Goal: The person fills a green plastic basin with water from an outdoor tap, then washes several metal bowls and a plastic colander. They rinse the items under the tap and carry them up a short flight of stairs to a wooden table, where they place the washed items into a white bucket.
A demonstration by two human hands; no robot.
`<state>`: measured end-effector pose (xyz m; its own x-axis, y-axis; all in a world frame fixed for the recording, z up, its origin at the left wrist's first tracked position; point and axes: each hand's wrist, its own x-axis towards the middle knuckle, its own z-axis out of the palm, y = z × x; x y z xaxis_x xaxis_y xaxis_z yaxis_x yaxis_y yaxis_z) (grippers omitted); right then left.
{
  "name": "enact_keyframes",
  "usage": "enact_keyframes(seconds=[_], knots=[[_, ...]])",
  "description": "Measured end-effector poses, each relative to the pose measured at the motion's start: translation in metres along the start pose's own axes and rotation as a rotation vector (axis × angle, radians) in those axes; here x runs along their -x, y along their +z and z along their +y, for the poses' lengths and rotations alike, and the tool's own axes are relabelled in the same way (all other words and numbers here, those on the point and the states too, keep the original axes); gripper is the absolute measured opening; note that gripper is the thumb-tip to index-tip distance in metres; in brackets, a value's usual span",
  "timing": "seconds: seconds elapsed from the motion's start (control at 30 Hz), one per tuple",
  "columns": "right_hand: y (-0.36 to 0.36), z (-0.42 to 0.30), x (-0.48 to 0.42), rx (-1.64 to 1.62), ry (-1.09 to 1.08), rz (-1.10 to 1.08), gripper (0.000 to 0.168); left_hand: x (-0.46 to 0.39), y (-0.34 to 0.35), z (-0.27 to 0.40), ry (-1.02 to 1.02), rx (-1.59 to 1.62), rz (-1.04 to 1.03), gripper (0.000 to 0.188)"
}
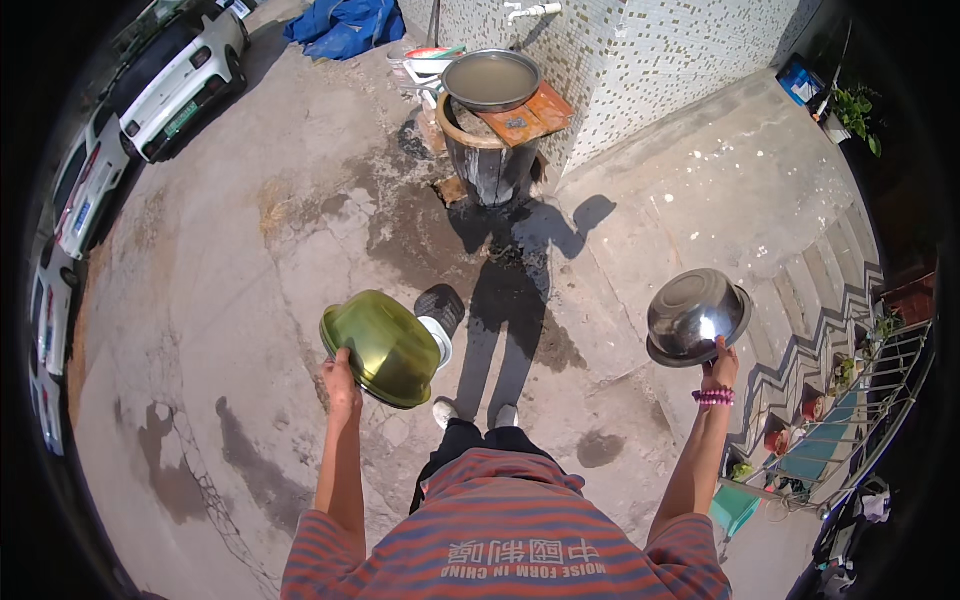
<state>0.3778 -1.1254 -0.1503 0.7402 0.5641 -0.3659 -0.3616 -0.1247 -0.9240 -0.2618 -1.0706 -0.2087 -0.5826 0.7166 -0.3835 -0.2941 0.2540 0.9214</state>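
Observation:
My left hand [341,382] grips the rim of a translucent green plastic basin [382,345], its underside tilted up toward me. Out to the other side, my right hand [721,367] holds a shiny stainless-steel basin [694,315] by its edge, base facing up. Both basins are off the ground and well apart. Partly hidden behind the green basin are a white object [436,341] and a dark, grid-patterned object [441,306]; I cannot tell exactly what they are.
Ahead stands a large earthen vat [491,169] with orange boards [529,116] and a metal basin of cloudy water [491,79] on top. A white tap [534,11] juts from the tiled wall. Parked cars [184,71] line the left; steps [814,277] and a metal railing [862,405] flank the right.

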Motion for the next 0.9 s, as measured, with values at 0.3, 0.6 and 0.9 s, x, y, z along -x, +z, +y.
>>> enact_keyframes(seconds=[0.3, 0.6, 0.9], knots=[[-0.061, 0.079, -0.013, -0.134, 0.221, 0.046, 0.011, 0.028, -0.01, 0.019, 0.016, 0.064, 0.022, 0.018], [0.071, 0.101, 0.026, -0.536, 0.375, -0.702, 0.019, 0.018, -0.043, 0.019, 0.035, -0.049, 0.226, 0.022], [0.224, 0.106, 0.129, -0.718, 0.613, -0.994, 0.023, 0.001, -0.058, 0.031, 0.0, 0.202, -0.011, 0.019]])
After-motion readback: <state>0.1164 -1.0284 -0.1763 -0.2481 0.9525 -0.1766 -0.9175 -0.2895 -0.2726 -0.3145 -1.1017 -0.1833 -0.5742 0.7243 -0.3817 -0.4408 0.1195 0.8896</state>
